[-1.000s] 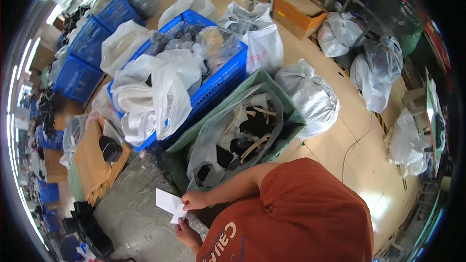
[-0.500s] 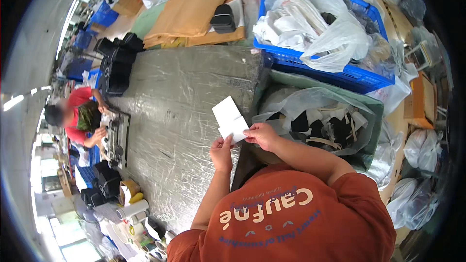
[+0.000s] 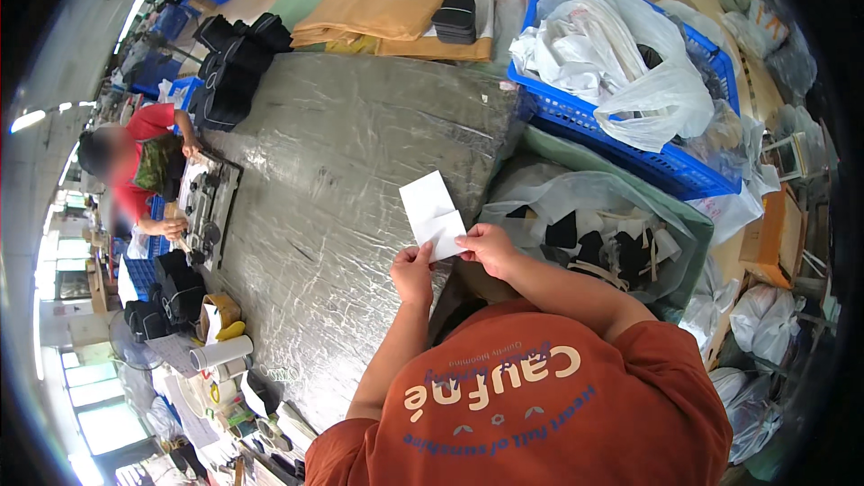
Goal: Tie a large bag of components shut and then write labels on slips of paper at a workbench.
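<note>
Two white flat pieces, like paper or card, overlap in front of me above the table's near right edge. The lower white piece (image 3: 443, 232) is pinched by both hands at its near edge. The upper white piece (image 3: 427, 197) pokes out beyond it, up and to the left. My left hand (image 3: 413, 274) grips the lower left corner between thumb and fingers. At the right side, my right hand (image 3: 489, 248) closes on the edge in the same way. Whether the two pieces are joined or one folded sheet, I cannot tell.
The grey plastic-covered table (image 3: 342, 144) stretches away leftward. A green bin (image 3: 630, 166) lined with plastic holds black and white scraps. Behind it stands a blue crate (image 3: 648, 157) of white bags. Small black pieces (image 3: 455, 18) are stacked on brown sheets (image 3: 387, 4). A co-worker (image 3: 153, 162) handles equipment at left.
The whole view has shifted slightly, so the table and crate sit further right and higher. My hands keep their pinch on the white pieces, which stay nearly in place.
</note>
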Available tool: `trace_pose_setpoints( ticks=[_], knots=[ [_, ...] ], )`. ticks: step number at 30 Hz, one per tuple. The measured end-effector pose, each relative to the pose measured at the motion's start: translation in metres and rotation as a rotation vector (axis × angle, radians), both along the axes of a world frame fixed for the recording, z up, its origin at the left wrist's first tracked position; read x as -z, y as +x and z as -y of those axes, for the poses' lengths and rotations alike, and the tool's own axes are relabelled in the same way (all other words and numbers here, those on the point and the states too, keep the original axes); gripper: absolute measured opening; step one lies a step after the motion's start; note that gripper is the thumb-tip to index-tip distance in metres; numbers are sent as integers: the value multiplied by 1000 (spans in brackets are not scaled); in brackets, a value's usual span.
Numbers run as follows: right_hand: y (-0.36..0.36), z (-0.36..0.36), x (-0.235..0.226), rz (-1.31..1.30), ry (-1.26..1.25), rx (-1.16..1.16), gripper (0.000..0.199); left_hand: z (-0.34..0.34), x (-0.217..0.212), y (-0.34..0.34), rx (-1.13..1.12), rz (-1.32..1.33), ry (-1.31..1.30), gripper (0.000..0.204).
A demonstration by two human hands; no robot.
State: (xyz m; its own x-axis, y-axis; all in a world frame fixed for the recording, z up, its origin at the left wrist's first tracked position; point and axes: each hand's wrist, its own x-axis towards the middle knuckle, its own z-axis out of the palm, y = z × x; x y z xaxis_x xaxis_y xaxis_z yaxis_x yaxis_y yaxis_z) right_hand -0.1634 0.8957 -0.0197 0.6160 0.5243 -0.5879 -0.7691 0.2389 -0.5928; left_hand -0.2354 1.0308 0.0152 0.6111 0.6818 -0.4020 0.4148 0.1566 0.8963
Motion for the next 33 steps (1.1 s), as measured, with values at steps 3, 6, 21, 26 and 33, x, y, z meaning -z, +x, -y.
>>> trace_pose_setpoints(
  ticks=[3,6,21,26,33],
  knots=[
    [0,-2,-6,56,-21,-4,14,1,-2,-1,-14,-16,29,21],
    [0,-3,-9,96,-41,5,15,1,-1,-1,-20,-21,59,23],
    [-2,-7,1,280,-265,14,21,9,2,1,-20,-65,128,22],
    [1,-6,5,353,-343,17,26,6,5,-1,-3,-45,-147,26],
    [9,0,-4,572,-349,-62,27,-2,-1,-2,86,-67,-535,26]
  ],
)
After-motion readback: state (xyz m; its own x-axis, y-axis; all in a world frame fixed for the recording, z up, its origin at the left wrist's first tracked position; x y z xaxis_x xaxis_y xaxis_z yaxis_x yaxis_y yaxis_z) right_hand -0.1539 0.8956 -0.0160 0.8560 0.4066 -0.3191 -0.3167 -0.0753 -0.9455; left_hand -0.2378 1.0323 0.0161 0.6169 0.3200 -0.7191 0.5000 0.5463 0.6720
